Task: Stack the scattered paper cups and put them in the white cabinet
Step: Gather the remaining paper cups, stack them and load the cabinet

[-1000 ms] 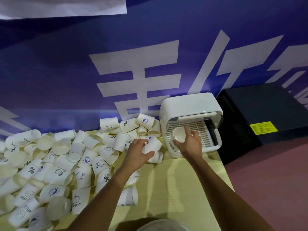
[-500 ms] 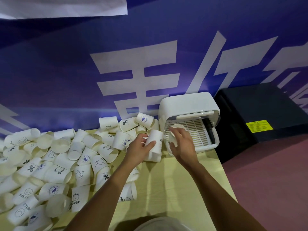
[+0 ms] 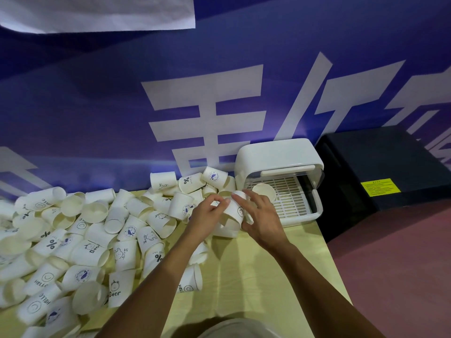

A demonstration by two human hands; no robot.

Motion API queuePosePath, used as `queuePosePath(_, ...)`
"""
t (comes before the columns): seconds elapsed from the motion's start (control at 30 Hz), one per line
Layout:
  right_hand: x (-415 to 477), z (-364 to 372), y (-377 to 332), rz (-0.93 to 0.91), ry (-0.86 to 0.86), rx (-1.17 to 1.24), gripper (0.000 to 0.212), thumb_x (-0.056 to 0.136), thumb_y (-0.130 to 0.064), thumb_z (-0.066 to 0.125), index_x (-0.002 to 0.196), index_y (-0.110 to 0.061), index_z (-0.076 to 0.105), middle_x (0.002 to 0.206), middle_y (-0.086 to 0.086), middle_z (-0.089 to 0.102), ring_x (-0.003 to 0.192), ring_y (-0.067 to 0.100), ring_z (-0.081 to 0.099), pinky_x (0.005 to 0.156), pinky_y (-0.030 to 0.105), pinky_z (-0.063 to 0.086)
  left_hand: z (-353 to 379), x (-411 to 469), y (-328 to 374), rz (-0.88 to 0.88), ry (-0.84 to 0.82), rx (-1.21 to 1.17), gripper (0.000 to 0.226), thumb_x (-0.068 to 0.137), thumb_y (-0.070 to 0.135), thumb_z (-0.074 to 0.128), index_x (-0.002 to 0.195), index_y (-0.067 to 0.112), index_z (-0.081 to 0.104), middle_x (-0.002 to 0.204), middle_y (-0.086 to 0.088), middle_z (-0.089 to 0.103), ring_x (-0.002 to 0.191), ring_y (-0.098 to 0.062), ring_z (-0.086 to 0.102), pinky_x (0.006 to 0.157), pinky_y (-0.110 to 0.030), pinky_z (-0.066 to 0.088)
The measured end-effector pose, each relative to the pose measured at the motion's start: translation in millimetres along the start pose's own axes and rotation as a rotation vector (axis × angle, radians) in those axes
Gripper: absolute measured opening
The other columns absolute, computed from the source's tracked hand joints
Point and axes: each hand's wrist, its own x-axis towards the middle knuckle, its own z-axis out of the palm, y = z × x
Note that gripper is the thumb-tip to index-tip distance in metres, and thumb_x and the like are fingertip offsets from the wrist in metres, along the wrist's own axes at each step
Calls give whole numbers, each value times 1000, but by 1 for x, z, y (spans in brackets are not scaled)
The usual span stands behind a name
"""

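Between my hands, just left of the white cabinet (image 3: 278,154), is a smiley-print paper cup (image 3: 234,211), tilted. My left hand (image 3: 207,212) pinches its left end with curled fingers. My right hand (image 3: 262,217) holds it from the right, fingers over its top and thumb under its near side. The cabinet's clear flap is raised. One paper cup (image 3: 264,191) stands mouth up on the left of the slatted rack (image 3: 295,198) inside. Scattered paper cups (image 3: 92,240) with printed marks cover the left half of the table.
The pale yellow table (image 3: 256,276) ends just right of the cabinet. A black box (image 3: 390,167) with a yellow label stands beyond that edge, on a reddish floor (image 3: 402,264). A blue banner wall (image 3: 146,93) closes off the back.
My right hand set its cup on the cabinet rack, let go, and drew back left to the cup in my left hand. My left hand lifted that cup from the pile.
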Motion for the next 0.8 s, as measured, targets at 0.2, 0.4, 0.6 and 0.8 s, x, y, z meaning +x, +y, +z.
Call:
queuePosePath(0.2, 0, -13, 7, 171, 112, 85, 77, 78, -40, 82, 146, -34, 46, 147, -5, 45, 128, 18, 40, 101, 38, 44, -2, -3, 3, 18, -15, -113, 23, 96, 58, 48, 93, 46, 68, 89, 9, 74, 78, -9, 72, 75, -36, 51)
queuePosePath(0.4, -1, -24, 23, 356, 301, 227, 69, 78, -50, 79, 140, -31, 54, 132, -6, 57, 119, 18, 47, 94, 33, 43, 1, -5, -10, -22, -65, -86, 26, 95, 52, 56, 101, 29, 68, 93, 8, 75, 84, -9, 73, 80, -32, 49)
queuePosePath(0.6, -2, -16, 32, 494, 319, 336, 65, 76, -59, 77, 132, -43, 49, 120, -16, 61, 114, 14, 50, 87, 34, 46, 3, -2, -19, -49, -88, -23, 26, 94, 51, 58, 99, 28, 68, 96, 10, 74, 84, -5, 72, 83, -33, 51)
queuePosePath(0.8, 1, -7, 37, 541, 294, 362, 62, 76, -58, 76, 129, -43, 49, 117, -12, 62, 111, 14, 49, 81, 36, 46, 3, 3, -18, -72, -87, -28, 24, 93, 49, 60, 99, 26, 68, 99, 8, 74, 85, -5, 71, 79, -31, 50)
